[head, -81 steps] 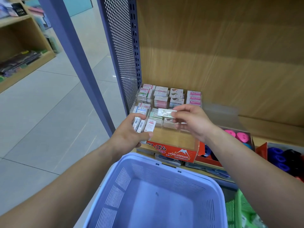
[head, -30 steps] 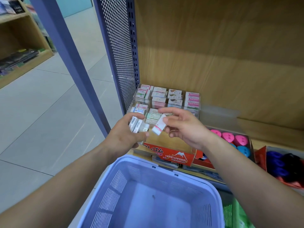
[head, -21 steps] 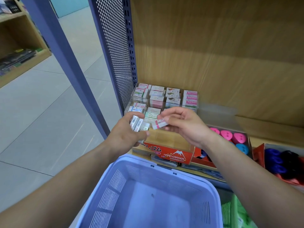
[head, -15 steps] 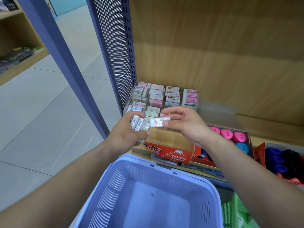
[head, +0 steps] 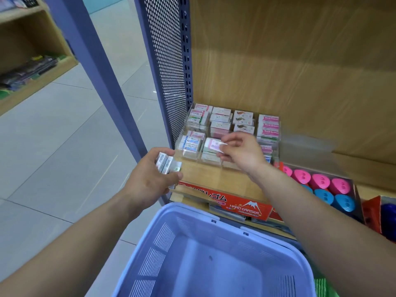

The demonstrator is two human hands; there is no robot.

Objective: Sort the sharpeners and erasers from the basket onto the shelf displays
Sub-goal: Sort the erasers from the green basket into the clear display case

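Observation:
My left hand (head: pixel 150 179) grips a small bundle of wrapped erasers (head: pixel 166 165) in front of the shelf's left edge. My right hand (head: pixel 242 153) pinches a single pink-and-white eraser (head: pixel 213 144) over a front compartment of the clear eraser display (head: pixel 231 129), which holds several stacks of boxed erasers. Below my arms sits the lilac basket (head: pixel 212 219), and no items show inside it. Pink and blue heart-shaped sharpeners (head: pixel 321 187) fill a box to the right.
A red "Hard Eraser" box (head: pixel 244 207) lines the shelf's front edge. A perforated purple panel (head: pixel 169 61) and post (head: pixel 96 67) bound the shelf on the left. Dark blue items in a red box (head: pixel 385 213) lie far right. Another shelf (head: pixel 25 67) stands across the aisle.
My right hand took one eraser away from the bundle in my left hand and carried it forward over the clear display. My left hand stayed put with the remaining erasers.

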